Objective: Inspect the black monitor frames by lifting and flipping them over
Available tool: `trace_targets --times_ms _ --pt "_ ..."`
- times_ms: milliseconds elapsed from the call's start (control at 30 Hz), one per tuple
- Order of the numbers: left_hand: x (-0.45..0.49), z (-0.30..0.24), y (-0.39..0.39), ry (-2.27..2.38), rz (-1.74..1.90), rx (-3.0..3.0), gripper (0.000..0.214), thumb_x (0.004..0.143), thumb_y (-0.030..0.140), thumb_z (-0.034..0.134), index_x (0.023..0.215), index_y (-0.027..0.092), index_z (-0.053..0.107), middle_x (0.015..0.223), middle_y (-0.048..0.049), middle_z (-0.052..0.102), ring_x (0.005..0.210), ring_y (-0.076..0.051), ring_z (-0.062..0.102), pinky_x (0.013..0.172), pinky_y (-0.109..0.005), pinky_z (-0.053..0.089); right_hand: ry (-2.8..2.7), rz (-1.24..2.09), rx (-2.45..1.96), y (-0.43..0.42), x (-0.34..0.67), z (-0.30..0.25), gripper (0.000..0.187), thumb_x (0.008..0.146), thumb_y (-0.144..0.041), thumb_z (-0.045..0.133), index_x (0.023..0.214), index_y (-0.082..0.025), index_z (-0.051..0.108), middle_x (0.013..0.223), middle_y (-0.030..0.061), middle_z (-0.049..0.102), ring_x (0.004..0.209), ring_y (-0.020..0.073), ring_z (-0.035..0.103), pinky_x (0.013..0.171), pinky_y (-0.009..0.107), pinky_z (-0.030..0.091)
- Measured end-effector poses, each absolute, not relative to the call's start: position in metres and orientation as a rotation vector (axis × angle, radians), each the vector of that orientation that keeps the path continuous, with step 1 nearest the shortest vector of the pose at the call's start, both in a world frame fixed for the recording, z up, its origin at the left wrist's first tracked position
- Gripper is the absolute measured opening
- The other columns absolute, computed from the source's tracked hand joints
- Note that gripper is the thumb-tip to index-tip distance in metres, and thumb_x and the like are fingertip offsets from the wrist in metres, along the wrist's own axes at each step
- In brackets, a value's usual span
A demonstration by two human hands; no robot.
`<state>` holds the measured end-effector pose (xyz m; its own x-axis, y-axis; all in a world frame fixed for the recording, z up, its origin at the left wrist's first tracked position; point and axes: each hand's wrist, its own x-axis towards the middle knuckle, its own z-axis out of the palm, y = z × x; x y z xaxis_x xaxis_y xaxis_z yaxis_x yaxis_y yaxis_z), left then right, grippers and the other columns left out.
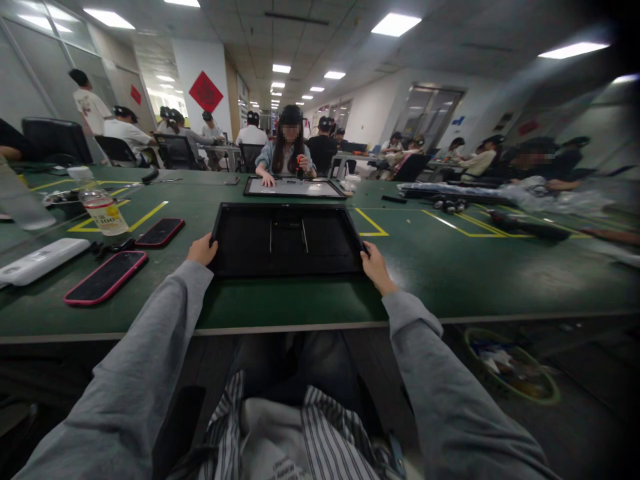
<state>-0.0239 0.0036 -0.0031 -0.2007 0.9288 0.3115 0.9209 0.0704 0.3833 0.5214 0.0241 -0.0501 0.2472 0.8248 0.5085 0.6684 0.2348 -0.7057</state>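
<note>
In front of me on the green table (pixel 295 300) is a black rectangular panel (pixel 245 240) with a raised rim, which looks like the back cover of a monitor or TV. Two thin light strips run up its middle. My left hand (pixel 203 251) is closed on its left edge, the thumb over the rim. On the opposite side my right hand (pixel 376 267) grips the right edge the same way. The fingers under the panel are hidden. Whether its near edge rests on the table or is slightly raised, I cannot tell.
Left of me lie two phones (pixel 107 277), a white device (pixel 43 261) and a drink bottle (pixel 104 203). Across the table a person (pixel 287 150) works over another framed panel (pixel 300 188). Plastic wrapping (pixel 530 193) lies at right; a waste basket (pixel 510 367) stands below.
</note>
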Motion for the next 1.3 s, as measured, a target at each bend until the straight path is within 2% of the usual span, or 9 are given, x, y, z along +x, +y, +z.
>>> trace_targets --times_ms 333,600,733,867,933,1033,1100,1200,1300 --pt "-0.021 -0.002 -0.004 2.312 0.686 1.962 0.051 0.095 0.032 0.042 0.141 0.011 0.055 0.129 -0.018 0.067 0.118 -0.029 0.064 0.099 -0.039 0.049 -1.505 0.21 -1.473 0.018 0.523 -0.054 0.039 0.086 -0.03 0.052 0.124 -0.02 0.056 0.118 0.0149 0.069 0.112 0.0298 0.065 0.102 0.053 0.05" --pt "-0.024 -0.002 -0.017 2.325 0.684 1.957 0.052 0.095 0.036 0.043 0.142 0.014 0.054 0.13 -0.0157 0.067 0.117 -0.029 0.064 0.098 -0.039 0.049 -1.482 0.305 -1.46 0.017 0.529 -0.061 0.044 0.083 -0.027 0.052 0.127 -0.02 0.053 0.116 0.0126 0.069 0.106 0.0278 0.066 0.098 0.053 0.052" --pt "-0.02 0.003 -0.025 2.386 0.669 1.927 0.048 0.095 0.037 0.044 0.136 0.017 0.06 0.125 -0.0169 0.07 0.114 -0.034 0.065 0.096 -0.046 0.05 -1.507 0.246 -1.504 0.013 0.525 -0.054 0.045 0.083 -0.023 0.049 0.127 -0.016 0.056 0.121 0.017 0.068 0.113 0.0298 0.065 0.103 0.053 0.05" --pt "-0.014 0.015 -0.031 2.349 0.942 2.011 0.047 0.096 0.035 0.043 0.134 0.015 0.06 0.124 -0.0196 0.069 0.116 -0.034 0.065 0.1 -0.049 0.048 -1.537 0.108 -1.479 -0.002 0.515 -0.033 0.046 0.087 -0.026 0.046 0.13 -0.015 0.058 0.128 0.0186 0.066 0.122 0.0312 0.061 0.109 0.054 0.045" --pt "-0.012 0.022 -0.035 2.24 1.339 2.061 0.051 0.097 0.037 0.041 0.141 0.014 0.054 0.134 -0.0202 0.064 0.126 -0.032 0.059 0.107 -0.047 0.044 -1.516 -0.037 -1.385 -0.015 0.507 -0.018 0.052 0.094 -0.031 0.04 0.143 -0.016 0.05 0.141 0.0173 0.059 0.133 0.0296 0.054 0.113 0.054 0.04" --pt "-0.011 0.028 -0.042 2.01 1.976 2.049 0.06 0.1 0.043 0.038 0.151 0.012 0.042 0.15 -0.0206 0.049 0.142 -0.029 0.044 0.118 -0.043 0.033 -1.391 -0.3 -1.265 -0.036 0.496 0.002 0.062 0.101 -0.033 0.025 0.161 -0.017 0.02 0.159 0.0163 0.038 0.147 0.0275 0.036 0.119 0.055 0.031" --pt "-0.011 0.029 -0.046 1.921 2.197 2.023 0.065 0.1 0.045 0.036 0.155 0.01 0.035 0.154 -0.0214 0.043 0.147 -0.028 0.036 0.121 -0.043 0.028 -1.318 -0.42 -1.226 -0.046 0.492 0.01 0.064 0.103 -0.033 0.018 0.163 -0.017 0.003 0.162 0.0168 0.032 0.149 0.0272 0.032 0.12 0.056 0.028" --pt "-0.011 0.029 -0.049 1.945 2.237 1.986 0.069 0.1 0.048 0.037 0.156 0.008 0.032 0.155 -0.0233 0.041 0.15 -0.03 0.03 0.123 -0.047 0.023 -1.304 -0.511 -1.235 -0.051 0.49 0.012 0.064 0.104 -0.034 0.013 0.163 -0.019 -0.006 0.162 0.0156 0.03 0.15 0.0272 0.031 0.12 0.057 0.029" --pt "-0.007 0.035 -0.052 2.086 2.049 1.957 0.068 0.1 0.047 0.036 0.156 0.009 0.033 0.156 -0.0221 0.04 0.151 -0.031 0.028 0.124 -0.05 0.019 -1.329 -0.489 -1.335 -0.052 0.489 0.012 0.063 0.104 -0.034 0.014 0.164 -0.022 -0.001 0.163 0.0134 0.028 0.15 0.0279 0.029 0.119 0.057 0.031"
